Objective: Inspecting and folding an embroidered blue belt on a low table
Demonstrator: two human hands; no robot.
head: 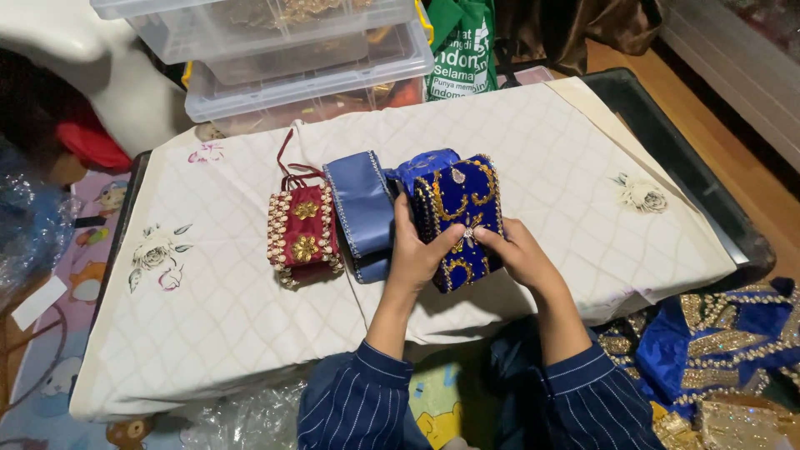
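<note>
Blue pouch (pixel 461 218), velvet with gold embroidery, sits upright on the bench (pixel 208 317), gripped between both hands: left hand (pixel 414 250) clasps its left edge, right hand (pixel 518 252) its front, fingers closed on it. Judging by the grip, it is being squared up; the next move needs a steady two-sided hold. Just left lie its satin flap (pixel 360 204) and a red pouch (pixel 303 235); plastic boxes (pixel 308 75) behind
</note>
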